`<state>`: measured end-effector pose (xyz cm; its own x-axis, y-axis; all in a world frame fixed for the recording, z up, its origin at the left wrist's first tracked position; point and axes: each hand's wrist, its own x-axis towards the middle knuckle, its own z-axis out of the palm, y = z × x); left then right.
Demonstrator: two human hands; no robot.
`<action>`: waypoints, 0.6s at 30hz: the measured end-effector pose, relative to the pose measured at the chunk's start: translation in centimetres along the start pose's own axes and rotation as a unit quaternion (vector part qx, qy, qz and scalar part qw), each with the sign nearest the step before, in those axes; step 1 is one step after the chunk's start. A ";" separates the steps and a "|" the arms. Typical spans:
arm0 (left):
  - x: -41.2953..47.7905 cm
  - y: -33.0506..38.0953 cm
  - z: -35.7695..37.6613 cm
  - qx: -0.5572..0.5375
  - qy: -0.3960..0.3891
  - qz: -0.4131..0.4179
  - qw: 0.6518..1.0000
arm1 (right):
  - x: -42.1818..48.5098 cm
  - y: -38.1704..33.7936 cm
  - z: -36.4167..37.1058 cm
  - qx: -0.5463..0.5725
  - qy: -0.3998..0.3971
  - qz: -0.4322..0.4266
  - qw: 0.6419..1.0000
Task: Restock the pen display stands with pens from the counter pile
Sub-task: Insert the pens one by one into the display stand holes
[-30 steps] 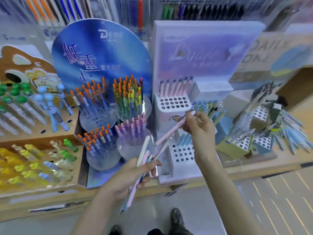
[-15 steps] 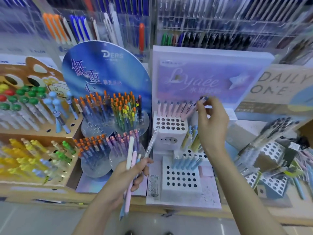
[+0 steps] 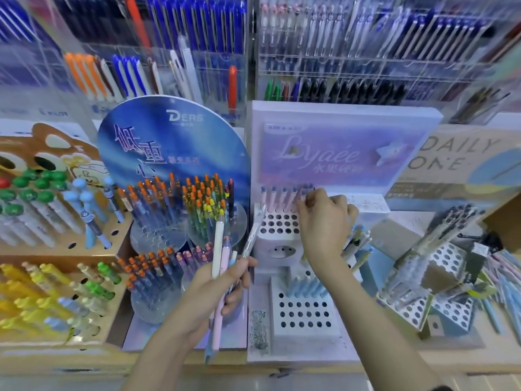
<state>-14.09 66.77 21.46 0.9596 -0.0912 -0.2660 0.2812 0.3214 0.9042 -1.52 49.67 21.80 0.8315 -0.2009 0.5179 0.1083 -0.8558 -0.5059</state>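
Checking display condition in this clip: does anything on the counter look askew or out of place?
Yes. At the right, the perforated pen holders sit tilted at differing angles, not level like the white Lyaée stand, and loose pens lie flat on the counter beside them.

On the upper block (image 3: 277, 225) the near holes stood open with room above; pink pens (image 3: 277, 198) lined its far edge, the purple backboard (image 3: 338, 153) close behind them. The bundle of pens (image 3: 217, 249) in my left hand (image 3: 217, 283) crowded that block's left side. The lower block (image 3: 304, 314) was bare near me, blue pens (image 3: 306, 286) farther.
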 end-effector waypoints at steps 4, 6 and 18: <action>-0.1 0.7 -0.2 0.005 0.002 0.007 1.000 | -0.4 -0.2 0.2 -0.026 0.047 0.003 0.999; -0.2 1.0 -0.4 0.007 0.003 0.010 1.000 | -0.6 -0.2 0.2 -0.011 0.053 0.002 0.999; -0.2 1.3 0.2 0.018 0.001 0.009 1.000 | 1.0 1.4 -0.8 -0.011 -0.020 0.002 1.000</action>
<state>-13.88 67.05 22.78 0.9646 -0.0831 -0.2502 0.2636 0.2879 0.9207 -0.96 47.90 22.15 0.8531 -0.1855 0.4876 0.0936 -0.8650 -0.4929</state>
